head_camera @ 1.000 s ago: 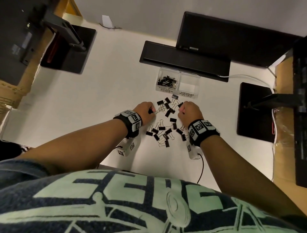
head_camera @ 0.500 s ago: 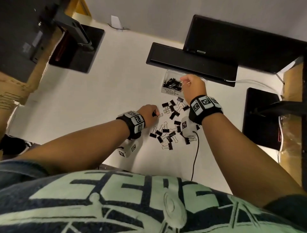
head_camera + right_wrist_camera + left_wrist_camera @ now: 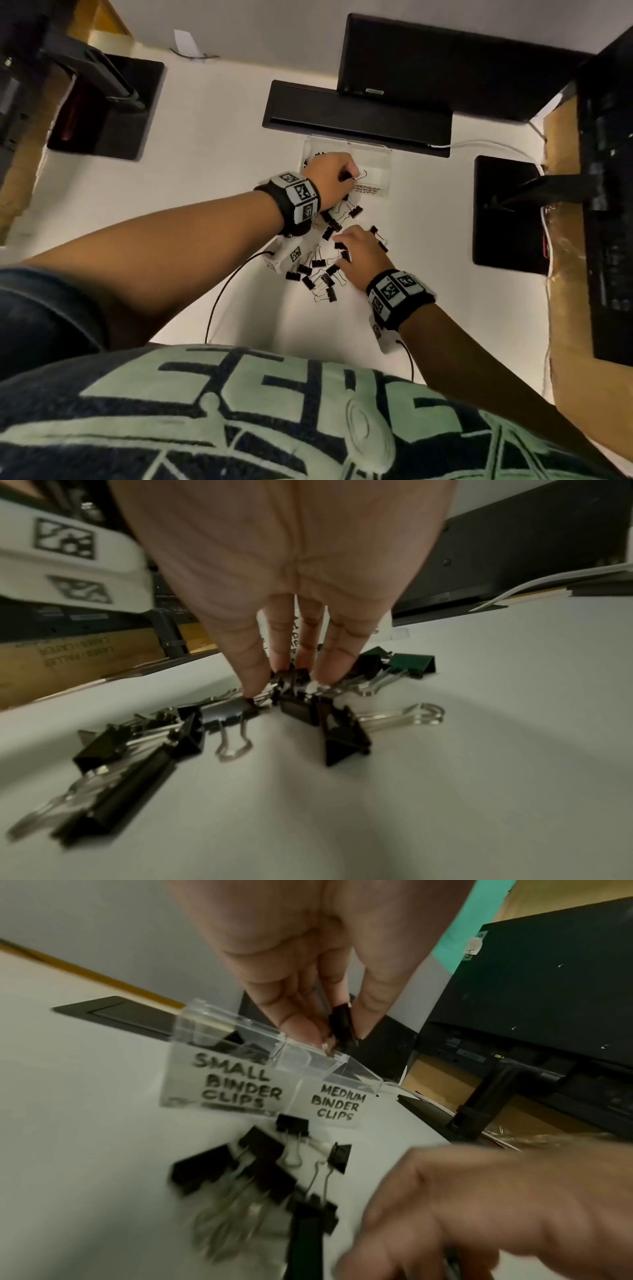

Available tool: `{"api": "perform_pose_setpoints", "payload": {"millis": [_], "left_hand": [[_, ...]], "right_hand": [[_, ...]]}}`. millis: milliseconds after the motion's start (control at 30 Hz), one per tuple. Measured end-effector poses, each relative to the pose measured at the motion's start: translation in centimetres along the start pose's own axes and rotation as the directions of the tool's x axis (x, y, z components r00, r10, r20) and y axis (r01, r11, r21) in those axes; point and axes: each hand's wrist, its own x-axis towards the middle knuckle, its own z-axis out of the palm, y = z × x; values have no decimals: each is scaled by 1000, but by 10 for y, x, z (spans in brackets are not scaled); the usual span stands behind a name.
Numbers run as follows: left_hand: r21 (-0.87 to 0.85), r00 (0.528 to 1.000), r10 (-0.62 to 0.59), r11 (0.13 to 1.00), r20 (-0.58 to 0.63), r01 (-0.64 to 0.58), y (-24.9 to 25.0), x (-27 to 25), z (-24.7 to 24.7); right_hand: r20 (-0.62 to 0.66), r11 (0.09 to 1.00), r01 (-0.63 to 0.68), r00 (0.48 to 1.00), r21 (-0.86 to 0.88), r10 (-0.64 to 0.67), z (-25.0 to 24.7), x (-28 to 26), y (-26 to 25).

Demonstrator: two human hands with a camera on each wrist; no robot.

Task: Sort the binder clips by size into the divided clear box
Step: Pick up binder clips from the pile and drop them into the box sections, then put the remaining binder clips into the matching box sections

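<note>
On a pale bench (image 3: 205,164) ringed by black monitor bases, we see the divided clear box (image 3: 274,1080) standing at the far edge, its near wall lettered "small" and "medium". Half a second ago the right hand hovered over this box; now the left hand (image 3: 330,178) has taken its place, pinching one binder clip (image 3: 342,1023) above the medium compartment. The right hand (image 3: 359,253) has dropped back onto the loose pile of clips (image 3: 318,270), fingertips (image 3: 253,680) pressing among them; whether they already pinch one, we cannot tell. We judge the hands to be alternating trips, with most of the pile unsorted.
</note>
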Motion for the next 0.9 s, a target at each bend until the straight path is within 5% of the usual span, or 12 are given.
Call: {"api": "perform_pose_setpoints", "payload": {"millis": [300, 500, 700, 900], "left_hand": [[199, 996, 82, 976, 31, -87, 19, 48, 18], [252, 988, 152, 955, 39, -157, 8, 43, 18], [142, 993, 107, 985, -60, -97, -16, 5, 12], [97, 999, -48, 994, 4, 47, -49, -50, 18]], "right_hand": [[26, 998, -54, 998, -43, 56, 6, -3, 5], [-14, 991, -86, 996, 101, 88, 5, -4, 8], [-76, 955, -126, 986, 267, 152, -12, 1, 10], [-187, 791, -156, 928, 591, 323, -67, 22, 6]]}}
